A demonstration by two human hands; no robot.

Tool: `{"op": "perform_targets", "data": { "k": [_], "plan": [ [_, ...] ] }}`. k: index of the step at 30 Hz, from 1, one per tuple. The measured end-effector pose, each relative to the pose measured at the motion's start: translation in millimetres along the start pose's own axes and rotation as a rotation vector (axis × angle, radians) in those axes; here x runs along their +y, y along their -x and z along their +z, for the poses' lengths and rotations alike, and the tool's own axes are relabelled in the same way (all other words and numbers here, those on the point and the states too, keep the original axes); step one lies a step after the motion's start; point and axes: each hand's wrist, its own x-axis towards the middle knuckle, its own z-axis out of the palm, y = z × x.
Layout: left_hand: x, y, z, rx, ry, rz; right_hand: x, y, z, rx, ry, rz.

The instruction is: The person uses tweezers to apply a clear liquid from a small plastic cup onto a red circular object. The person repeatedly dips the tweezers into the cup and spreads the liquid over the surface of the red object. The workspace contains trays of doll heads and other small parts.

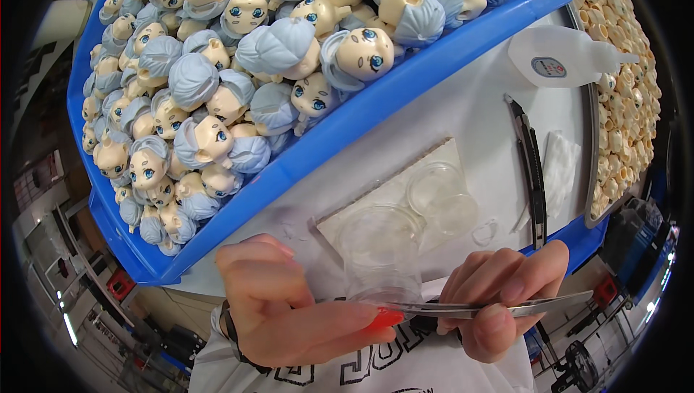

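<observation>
My left hand (pixel 278 303) is closed, pinching a small glossy red piece (pixel 387 318) between its fingertips; its exact kind I cannot make out. My right hand (pixel 499 292) grips a pair of metal tweezers (pixel 557 303) between thumb and fingers. The tweezers' tips reach left to the red piece and seem to meet it. Just beyond my hands stands a clear plastic cup (pixel 379 238), on or by a flat pale pad (pixel 336 228). Shallow clear round dishes (pixel 437 191) rest on the pad.
A large blue bin (pixel 361 115) of doll heads (pixel 210 140) with pale blue hair fills the far left. Right of the pad lie a black utility knife (pixel 533 169) and a folded white tissue (pixel 560 169). A white squeeze bottle (pixel 557 57) lies beside a tray of small beige parts (pixel 625 104).
</observation>
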Motion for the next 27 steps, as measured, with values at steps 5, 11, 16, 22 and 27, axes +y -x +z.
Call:
{"op": "perform_targets", "data": {
  "k": [5,11,16,22,27],
  "plan": [
    [-1,0,-1,-0.008,0.016,-0.001,1,-1,1,0.019,-0.008,0.018],
    [0,1,-1,-0.019,0.019,-0.010,2,1,-2,-0.011,-0.025,0.022],
    [0,2,0,0.008,0.011,-0.009,1,3,-1,-0.030,-0.077,0.009],
    [-3,3,-4,-0.091,-0.079,0.076,4,-2,-6,-0.109,-0.010,-0.158],
    [-7,4,-5,-0.119,-0.054,0.095,5,-5,-10,-0.145,0.006,-0.162]
  ]
}}
